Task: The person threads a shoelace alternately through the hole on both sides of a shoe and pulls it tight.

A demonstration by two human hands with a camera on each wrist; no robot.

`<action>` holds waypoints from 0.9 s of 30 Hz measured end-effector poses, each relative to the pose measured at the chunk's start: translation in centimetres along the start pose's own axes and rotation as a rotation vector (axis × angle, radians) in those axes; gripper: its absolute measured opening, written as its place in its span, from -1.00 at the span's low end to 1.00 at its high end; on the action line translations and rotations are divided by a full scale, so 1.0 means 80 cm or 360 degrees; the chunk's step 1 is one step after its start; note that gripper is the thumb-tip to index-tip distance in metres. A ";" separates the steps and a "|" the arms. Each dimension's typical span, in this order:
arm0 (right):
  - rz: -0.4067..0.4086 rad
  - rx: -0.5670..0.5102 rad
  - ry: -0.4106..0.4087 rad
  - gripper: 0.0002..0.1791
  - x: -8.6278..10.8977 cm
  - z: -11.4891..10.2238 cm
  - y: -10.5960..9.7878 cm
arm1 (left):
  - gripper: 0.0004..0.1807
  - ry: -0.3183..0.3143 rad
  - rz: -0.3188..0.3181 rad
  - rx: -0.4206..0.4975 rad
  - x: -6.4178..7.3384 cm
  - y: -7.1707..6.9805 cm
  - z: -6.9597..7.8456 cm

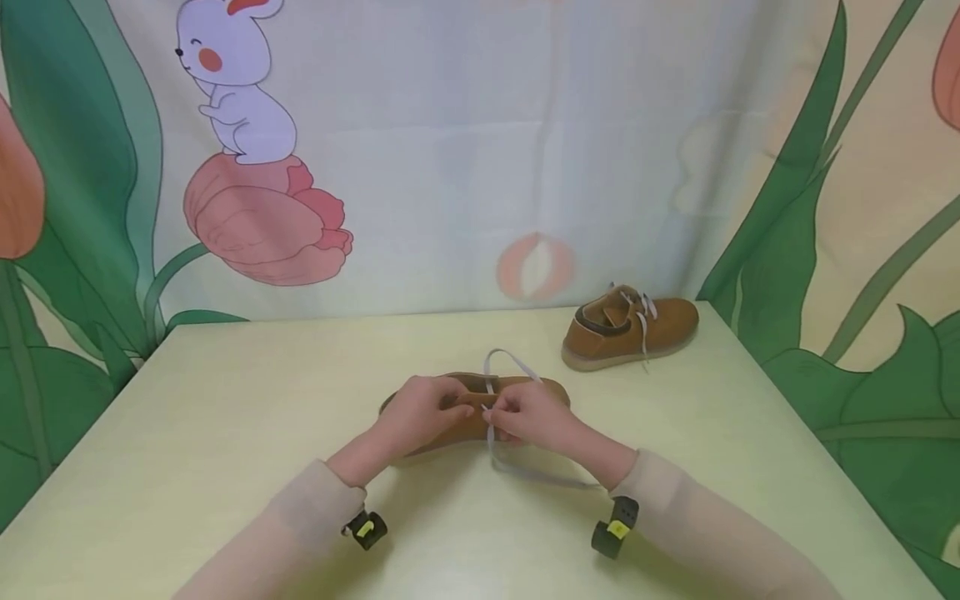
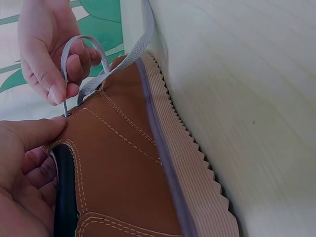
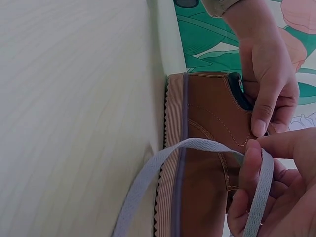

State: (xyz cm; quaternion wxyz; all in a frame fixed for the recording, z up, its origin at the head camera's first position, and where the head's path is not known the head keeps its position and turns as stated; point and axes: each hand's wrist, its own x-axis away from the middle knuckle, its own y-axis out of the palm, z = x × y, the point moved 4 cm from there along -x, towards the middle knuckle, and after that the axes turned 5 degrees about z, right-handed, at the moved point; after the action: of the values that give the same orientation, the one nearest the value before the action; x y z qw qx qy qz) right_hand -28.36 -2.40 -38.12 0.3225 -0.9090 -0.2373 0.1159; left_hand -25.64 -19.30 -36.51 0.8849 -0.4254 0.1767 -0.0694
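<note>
A brown lace-up shoe [image 2: 118,163] with dark collar lining and a ridged beige sole lies in front of the person, toe to the right in the head view. My left hand [image 1: 420,410] holds its upper edge, thumb [image 2: 44,132] outside by the eyelets and fingers inside the opening. Close to that thumb, my right hand [image 1: 538,414] pinches a flat grey shoelace [image 3: 197,143] whose thin end meets an eyelet, as the left wrist view shows. One part of the lace loops above the shoe; another trails over its near side onto the table.
A matching brown shoe [image 1: 667,329], its grey lace threaded, stands at the table's back right. Behind the pale table [image 1: 247,400] hangs a printed curtain [image 1: 420,167] with a rabbit and tulips. Small black cameras [image 1: 367,529] are strapped to both wrists.
</note>
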 end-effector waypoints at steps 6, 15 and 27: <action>0.0029 0.0024 0.0009 -0.75 -0.007 -0.004 0.001 | -0.93 -0.0009 0.0020 -0.0033 0.001 -0.004 0.000; -0.0195 -0.0064 0.0025 -0.74 -0.022 -0.002 0.007 | -0.94 0.0171 0.0181 -0.0296 0.011 0.000 0.005; -0.0395 0.0270 -0.0124 -0.76 -0.070 -0.060 -0.037 | -0.83 0.0385 0.0280 -0.0300 0.015 -0.006 0.010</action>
State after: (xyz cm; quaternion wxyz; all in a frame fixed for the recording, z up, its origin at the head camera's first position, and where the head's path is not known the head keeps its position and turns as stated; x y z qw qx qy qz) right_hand -32.51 -5.78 -32.23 0.4004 -0.8371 -0.3495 0.1298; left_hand -24.25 -19.34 -35.99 0.8160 -0.4779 0.3243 -0.0256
